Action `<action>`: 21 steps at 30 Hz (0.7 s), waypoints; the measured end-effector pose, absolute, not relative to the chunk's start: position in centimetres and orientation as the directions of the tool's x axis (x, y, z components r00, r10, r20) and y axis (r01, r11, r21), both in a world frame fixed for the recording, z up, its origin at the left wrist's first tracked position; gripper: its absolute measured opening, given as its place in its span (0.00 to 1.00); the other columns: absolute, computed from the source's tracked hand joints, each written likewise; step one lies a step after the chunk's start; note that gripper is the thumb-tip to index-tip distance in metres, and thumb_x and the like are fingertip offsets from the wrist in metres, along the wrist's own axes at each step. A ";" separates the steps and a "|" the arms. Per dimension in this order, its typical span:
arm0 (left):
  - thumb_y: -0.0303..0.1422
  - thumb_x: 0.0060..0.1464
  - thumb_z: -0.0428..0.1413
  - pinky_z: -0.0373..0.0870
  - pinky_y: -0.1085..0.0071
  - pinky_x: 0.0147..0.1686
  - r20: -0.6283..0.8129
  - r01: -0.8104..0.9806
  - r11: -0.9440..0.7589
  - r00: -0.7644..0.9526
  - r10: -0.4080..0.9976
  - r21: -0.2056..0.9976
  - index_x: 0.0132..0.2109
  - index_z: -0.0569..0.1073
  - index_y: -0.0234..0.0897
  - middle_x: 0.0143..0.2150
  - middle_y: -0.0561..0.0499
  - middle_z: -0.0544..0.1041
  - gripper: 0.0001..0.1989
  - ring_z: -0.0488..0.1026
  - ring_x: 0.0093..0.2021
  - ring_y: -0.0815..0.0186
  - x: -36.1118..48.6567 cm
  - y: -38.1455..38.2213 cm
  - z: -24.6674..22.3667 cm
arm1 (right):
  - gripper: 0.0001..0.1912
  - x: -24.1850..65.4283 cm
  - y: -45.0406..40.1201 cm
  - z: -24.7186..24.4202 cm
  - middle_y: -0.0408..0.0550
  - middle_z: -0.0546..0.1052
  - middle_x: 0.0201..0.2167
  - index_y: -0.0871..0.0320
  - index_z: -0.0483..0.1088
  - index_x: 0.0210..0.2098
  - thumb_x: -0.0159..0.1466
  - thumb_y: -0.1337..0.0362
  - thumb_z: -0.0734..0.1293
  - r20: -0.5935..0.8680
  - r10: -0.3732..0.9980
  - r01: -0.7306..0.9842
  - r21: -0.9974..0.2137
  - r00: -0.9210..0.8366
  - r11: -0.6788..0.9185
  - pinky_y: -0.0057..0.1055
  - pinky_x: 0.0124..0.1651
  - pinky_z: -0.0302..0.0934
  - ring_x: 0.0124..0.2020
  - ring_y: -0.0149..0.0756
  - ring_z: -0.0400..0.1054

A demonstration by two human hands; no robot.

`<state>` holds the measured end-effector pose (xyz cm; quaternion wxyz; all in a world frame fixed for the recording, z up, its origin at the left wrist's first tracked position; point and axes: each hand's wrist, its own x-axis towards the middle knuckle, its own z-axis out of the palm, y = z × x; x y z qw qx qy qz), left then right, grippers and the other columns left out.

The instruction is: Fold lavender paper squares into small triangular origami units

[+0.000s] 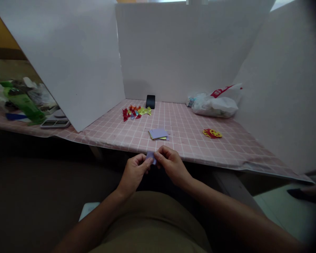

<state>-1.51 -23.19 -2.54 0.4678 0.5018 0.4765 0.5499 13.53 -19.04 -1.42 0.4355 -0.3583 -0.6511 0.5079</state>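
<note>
A small piece of purple paper (151,157) is pinched between my two hands, just off the front edge of the table. My left hand (135,171) grips its left side with thumb and fingers. On the right side my right hand (171,164) holds it the same way; both hands partly cover it. Beyond them on the pink checked cloth lies a stack of paper squares (158,133), purple on top with yellow beneath. Farther back is a pile of small folded paper shapes (135,112) in red, orange, yellow and blue.
Red and yellow cut-out shapes (212,133) lie at the right. A dark phone (150,101) and a white plastic bag (216,105) stand at the back. White boards (179,52) enclose the table. A green bottle (25,103) and a scale (55,122) are at the left.
</note>
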 end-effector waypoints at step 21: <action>0.39 0.56 0.60 0.64 0.71 0.36 0.177 -0.045 -0.182 -0.100 0.979 0.982 0.32 0.77 0.34 0.28 0.52 0.75 0.12 0.69 0.31 0.67 -2.1 -23.2 -2.2 | 0.10 13.8 -19.2 -1.4 0.41 0.68 0.23 0.57 0.65 0.27 0.65 0.65 0.64 0.422 0.780 0.122 -0.841 -0.462 0.528 0.29 0.31 0.54 0.26 0.30 0.60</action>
